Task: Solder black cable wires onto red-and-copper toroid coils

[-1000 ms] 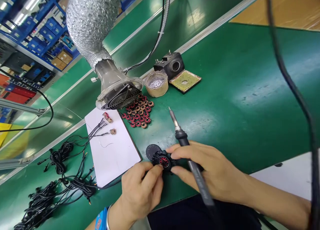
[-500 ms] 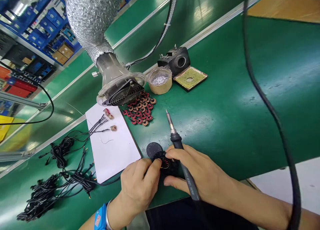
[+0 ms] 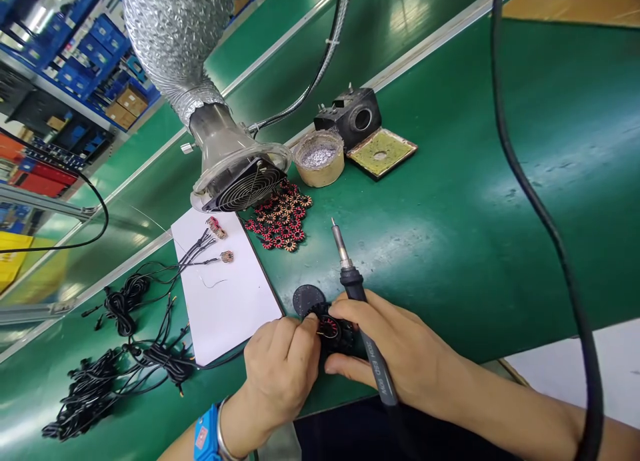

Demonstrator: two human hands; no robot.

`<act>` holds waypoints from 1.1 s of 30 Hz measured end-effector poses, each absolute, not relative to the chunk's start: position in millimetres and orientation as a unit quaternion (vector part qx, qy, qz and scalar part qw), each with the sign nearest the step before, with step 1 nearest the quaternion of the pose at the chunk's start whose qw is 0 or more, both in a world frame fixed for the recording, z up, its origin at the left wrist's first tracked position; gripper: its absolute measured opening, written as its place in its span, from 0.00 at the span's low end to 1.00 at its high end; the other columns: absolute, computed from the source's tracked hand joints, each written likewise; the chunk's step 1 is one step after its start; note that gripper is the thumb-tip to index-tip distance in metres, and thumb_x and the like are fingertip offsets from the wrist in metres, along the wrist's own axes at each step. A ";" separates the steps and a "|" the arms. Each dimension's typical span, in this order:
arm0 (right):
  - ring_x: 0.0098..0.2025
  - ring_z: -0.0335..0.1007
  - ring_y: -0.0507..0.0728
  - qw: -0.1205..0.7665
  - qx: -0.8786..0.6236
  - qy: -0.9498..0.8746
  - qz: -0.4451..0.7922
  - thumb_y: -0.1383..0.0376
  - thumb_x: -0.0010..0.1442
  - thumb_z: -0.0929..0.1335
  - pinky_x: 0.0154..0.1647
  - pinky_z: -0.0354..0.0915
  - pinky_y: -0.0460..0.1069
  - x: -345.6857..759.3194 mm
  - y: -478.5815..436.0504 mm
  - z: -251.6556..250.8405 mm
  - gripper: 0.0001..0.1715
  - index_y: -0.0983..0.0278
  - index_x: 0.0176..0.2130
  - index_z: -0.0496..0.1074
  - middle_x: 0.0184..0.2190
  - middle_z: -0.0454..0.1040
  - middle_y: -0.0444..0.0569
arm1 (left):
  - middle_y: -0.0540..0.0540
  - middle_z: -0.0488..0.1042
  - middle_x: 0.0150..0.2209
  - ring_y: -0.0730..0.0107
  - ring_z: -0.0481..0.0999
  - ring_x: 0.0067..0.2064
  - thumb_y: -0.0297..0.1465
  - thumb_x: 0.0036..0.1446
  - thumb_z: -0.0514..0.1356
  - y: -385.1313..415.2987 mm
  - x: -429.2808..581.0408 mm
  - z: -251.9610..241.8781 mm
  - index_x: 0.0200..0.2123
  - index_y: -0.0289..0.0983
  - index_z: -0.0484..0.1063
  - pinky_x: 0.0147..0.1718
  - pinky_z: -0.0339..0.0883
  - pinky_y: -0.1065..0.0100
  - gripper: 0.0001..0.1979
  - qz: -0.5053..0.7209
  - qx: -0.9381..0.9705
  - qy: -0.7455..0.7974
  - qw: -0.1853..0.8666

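In my right hand point(image 3: 400, 341) I hold a soldering iron point(image 3: 379, 367), its bare metal tip pointing up and away over the bench. The index finger and thumb of that hand reach to a dark round piece point(image 3: 345, 334) at the bench's near side. Within this piece shows a ring coil point(image 3: 329, 326) with red windings. My left hand point(image 3: 283, 357) is closed, fingertips pressed against the coil's left side; what they pinch is hidden. A flat black disc point(image 3: 308, 299) lies just beyond the fingers.
A pile of red and tan wound rings point(image 3: 283, 217) lies under a fume extractor hood point(image 3: 245, 181). Behind stand a solder-filled pot point(image 3: 320, 171), an iron stand point(image 3: 355, 117) and a yellow sponge tray point(image 3: 383, 153). Black cables point(image 3: 90, 387) lie left, beside a white board point(image 3: 235, 307).
Both hands stay at the coil with only slight finger shifts. The soldering iron is still in my right hand, and the view has moved a little.
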State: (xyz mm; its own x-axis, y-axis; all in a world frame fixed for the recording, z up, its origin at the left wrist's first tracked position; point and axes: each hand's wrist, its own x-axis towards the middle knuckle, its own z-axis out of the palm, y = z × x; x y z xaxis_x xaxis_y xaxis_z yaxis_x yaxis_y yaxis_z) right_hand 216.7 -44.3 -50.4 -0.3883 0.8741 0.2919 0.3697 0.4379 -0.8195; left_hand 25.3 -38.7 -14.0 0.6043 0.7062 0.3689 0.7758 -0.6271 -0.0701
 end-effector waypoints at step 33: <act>0.26 0.62 0.54 0.545 -0.426 -0.542 0.478 0.66 0.60 0.64 0.24 0.55 0.48 248.7 -41.4 -43.0 0.08 0.59 0.39 0.72 0.28 0.70 0.46 | 0.49 0.71 0.26 0.73 0.68 0.26 0.25 0.57 0.59 -40.8 23.2 -2.3 0.36 0.36 0.73 0.24 0.60 0.72 0.04 -0.226 -0.817 -0.495 -0.191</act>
State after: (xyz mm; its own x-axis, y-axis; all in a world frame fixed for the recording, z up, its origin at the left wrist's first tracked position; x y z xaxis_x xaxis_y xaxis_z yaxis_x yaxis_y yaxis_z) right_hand 248.7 -41.4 -43.0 -0.0427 0.9821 0.1832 -0.0588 0.1806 -0.9818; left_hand 23.2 -40.8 -2.3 0.4083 0.8947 0.1811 0.7218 -0.4379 0.5360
